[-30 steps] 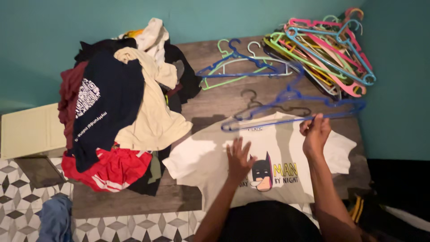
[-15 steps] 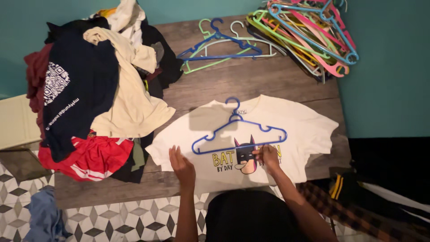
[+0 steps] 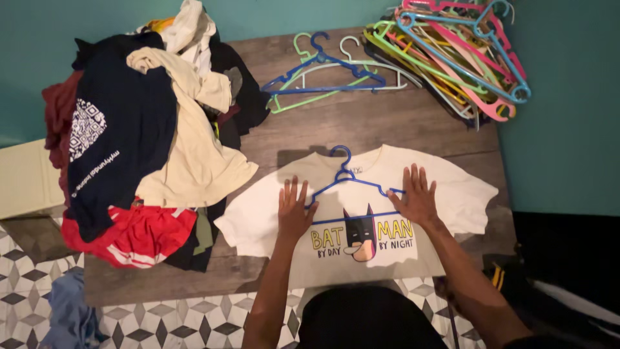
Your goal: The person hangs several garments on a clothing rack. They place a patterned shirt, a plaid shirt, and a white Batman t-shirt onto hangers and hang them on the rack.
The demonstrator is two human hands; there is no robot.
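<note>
Pressing flat, both hands lie open on a white printed t-shirt [image 3: 452, 187] spread on the wooden surface [image 3: 361, 126]; left hand [image 3: 294, 210] and right hand [image 3: 413, 197] pin a blue hanger [image 3: 342, 178], fingers splayed, gripping nothing; uneven pressure could skew the hanger or wrinkle the cloth.

Home, laundry or bedroom corner. Teal painted walls [image 3: 568, 129] at 12 and 3 o'clock. Worn wooden table [image 3: 361, 126] at centre. Heap of mixed household clothes [image 3: 139, 139] at 9–10 o'clock. Stack of coloured plastic hangers [image 3: 452, 55] at 1 o'clock. Patterned geometric floor tiles [image 3: 26, 287] at 7–8 o'clock. Cream box [image 3: 22, 178] at 9 o'clock.
</note>
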